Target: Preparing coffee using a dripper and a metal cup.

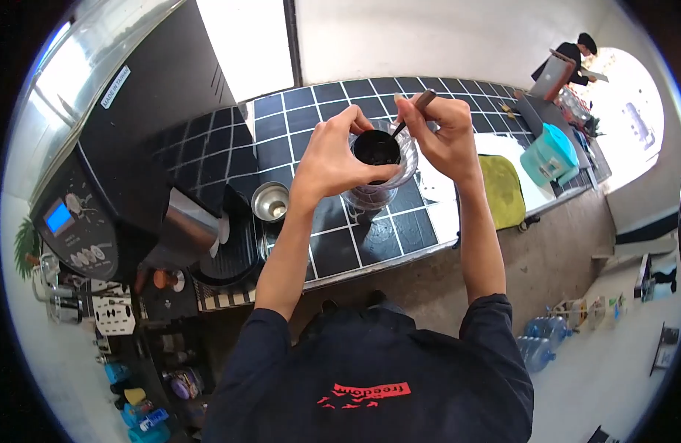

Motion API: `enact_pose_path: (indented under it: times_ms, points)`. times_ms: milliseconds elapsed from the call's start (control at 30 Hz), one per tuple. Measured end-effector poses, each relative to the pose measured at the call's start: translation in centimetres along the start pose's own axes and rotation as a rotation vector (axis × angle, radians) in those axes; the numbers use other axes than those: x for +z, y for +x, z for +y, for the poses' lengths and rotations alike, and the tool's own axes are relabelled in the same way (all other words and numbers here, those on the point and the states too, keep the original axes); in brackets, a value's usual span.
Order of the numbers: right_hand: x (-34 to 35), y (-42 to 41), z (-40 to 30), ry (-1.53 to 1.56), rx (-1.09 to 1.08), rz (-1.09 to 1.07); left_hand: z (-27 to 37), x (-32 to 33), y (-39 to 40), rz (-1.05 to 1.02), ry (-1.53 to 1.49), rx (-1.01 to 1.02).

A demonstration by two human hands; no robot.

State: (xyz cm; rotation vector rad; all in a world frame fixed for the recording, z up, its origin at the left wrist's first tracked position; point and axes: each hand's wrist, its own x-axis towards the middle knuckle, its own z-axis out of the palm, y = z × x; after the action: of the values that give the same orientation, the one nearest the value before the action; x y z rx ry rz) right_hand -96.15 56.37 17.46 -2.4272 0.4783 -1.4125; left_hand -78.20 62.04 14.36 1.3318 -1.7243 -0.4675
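Note:
My left hand (pixel 338 158) curls its fingers and thumb around the rim of a dark round cup (pixel 377 148), which sits at the mouth of a clear glass vessel (pixel 410 160). The vessel stands on the black-tiled counter (pixel 332 252). In my right hand (pixel 437 130) is the handle of a metal spoon (pixel 424 99), pinched between thumb and fingers; its lower end reaches into the dark cup. What the cup holds is too dark to tell. Left of my left forearm stands a small stainless steel cup (pixel 270 201) with something pale inside.
A black coffee machine (pixel 124 166) with a lit display fills the left side. On the right are a yellow-green cloth (pixel 498 191) and a turquoise pitcher (pixel 550 155). Another person (pixel 567 55) is at the far right. Large water bottles (pixel 537 343) are at lower right.

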Motion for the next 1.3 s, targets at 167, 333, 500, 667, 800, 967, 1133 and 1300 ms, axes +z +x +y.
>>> enact_pose_path:
  times_ms: [167,333,500,667,800,967,1133,1300]
  points:
    - [0.9,-0.8,-0.5,-0.047,0.178,0.204,-0.7,0.0,0.0,-0.019,-0.023,0.032]
    - [1.5,-1.2,-0.4,-0.101,0.217,0.329,-0.7,0.0,0.3,-0.037,-0.064,0.09]
    - [1.7,-2.1,0.0,-0.085,0.34,0.408,-0.7,0.2,0.4,-0.023,-0.05,0.125]
    - [1.4,-2.5,-0.9,0.025,0.465,0.472,-0.2,-0.2,0.7,-0.129,-0.083,0.043]
    - [0.9,-2.7,-0.9,-0.008,0.497,0.348,-1.2,-0.1,0.8,-0.129,-0.074,0.065]
    - [0.5,-4.6,-1.0,0.2,0.575,0.222,-1.9,-0.4,0.1,-0.12,-0.231,0.131]
    - [0.3,-7.1,0.1,0.202,0.416,0.07,-3.6,0.5,-1.8,0.013,-0.588,0.095]
    - [1.3,-8.3,0.6,0.231,0.459,0.049,-5.3,3.3,-4.1,0.161,-0.831,0.153]
